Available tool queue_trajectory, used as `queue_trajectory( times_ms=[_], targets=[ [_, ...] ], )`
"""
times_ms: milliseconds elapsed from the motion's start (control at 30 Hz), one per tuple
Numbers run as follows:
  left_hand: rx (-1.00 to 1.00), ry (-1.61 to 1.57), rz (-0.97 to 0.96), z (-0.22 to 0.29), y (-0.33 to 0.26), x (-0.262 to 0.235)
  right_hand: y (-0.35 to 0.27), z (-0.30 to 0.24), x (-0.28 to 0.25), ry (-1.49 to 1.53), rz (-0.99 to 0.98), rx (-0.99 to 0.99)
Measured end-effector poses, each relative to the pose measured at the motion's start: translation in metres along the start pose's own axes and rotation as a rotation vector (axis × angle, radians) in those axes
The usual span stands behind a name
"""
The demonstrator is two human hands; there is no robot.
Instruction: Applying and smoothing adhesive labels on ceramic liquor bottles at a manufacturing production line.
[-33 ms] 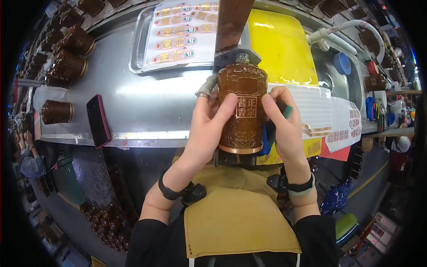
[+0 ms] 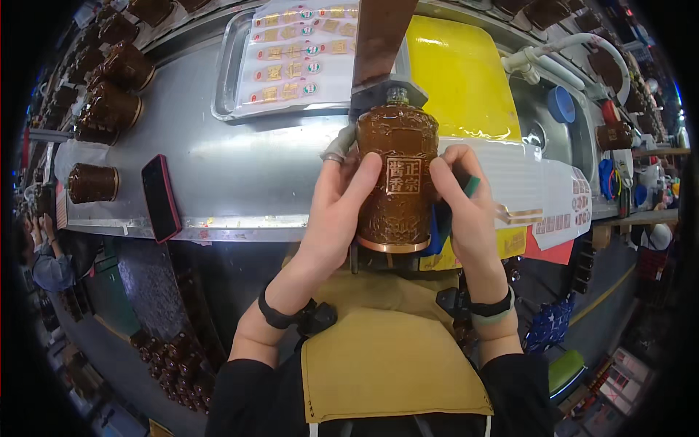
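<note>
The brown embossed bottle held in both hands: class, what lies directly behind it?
Behind the brown bottle show a grey metal fixture, the steel counter and a yellow sheet. The bottle, left hand and right hand cover everything else.

- Brown embossed ceramic bottle (image 2: 397, 182): sides covered by both hands, back not visible; bottom edge hides what it sits on.
- Left hand (image 2: 336, 211): palm pressed on bottle, inner side hidden; can't tell what the grey bit at its fingertips is.
- Right hand (image 2: 466, 207): partly covers a blue-green object (image 2: 442, 218), shape unclear.
- Brown flat board (image 2: 382, 33): cut off by top edge.
- Sheet of small labels in a metal tray (image 2: 291, 51): print too small to tell.
- Dark brown jars (image 2: 109, 102) at left: bent by lens, upper ones cut off.
- Heap of small dark pieces (image 2: 167, 357) below bench: too blurred to identify.
- Far right clutter: too small, dark.
</note>
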State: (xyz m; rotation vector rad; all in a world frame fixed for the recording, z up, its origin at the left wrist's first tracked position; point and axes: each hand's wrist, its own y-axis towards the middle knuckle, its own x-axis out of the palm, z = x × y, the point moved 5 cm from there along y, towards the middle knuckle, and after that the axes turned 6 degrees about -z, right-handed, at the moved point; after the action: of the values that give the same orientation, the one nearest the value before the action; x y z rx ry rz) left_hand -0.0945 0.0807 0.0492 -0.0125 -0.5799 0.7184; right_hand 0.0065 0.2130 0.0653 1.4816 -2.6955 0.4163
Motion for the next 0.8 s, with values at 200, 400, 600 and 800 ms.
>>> queue_trajectory(
  times_ms=[200,400,600,800],
  targets=[
    [0.003,0.021,-0.030,-0.0078,-0.0090,-0.0020,-0.0073,0.0063,0.0043,-0.018,0.004,-0.027],
    [-0.028,-0.024,-0.028,-0.0050,-0.0076,-0.0017,-0.0076,0.0067,0.0045,0.010,0.010,-0.006],
    [-0.036,0.004,-0.013,-0.0056,-0.0078,-0.0029,-0.0071,0.0071,0.0045,-0.010,0.009,-0.021],
    [-0.033,-0.002,-0.015,-0.0055,-0.0080,-0.0019,-0.0081,0.0069,0.0049,0.012,0.008,-0.008]
  ],
)
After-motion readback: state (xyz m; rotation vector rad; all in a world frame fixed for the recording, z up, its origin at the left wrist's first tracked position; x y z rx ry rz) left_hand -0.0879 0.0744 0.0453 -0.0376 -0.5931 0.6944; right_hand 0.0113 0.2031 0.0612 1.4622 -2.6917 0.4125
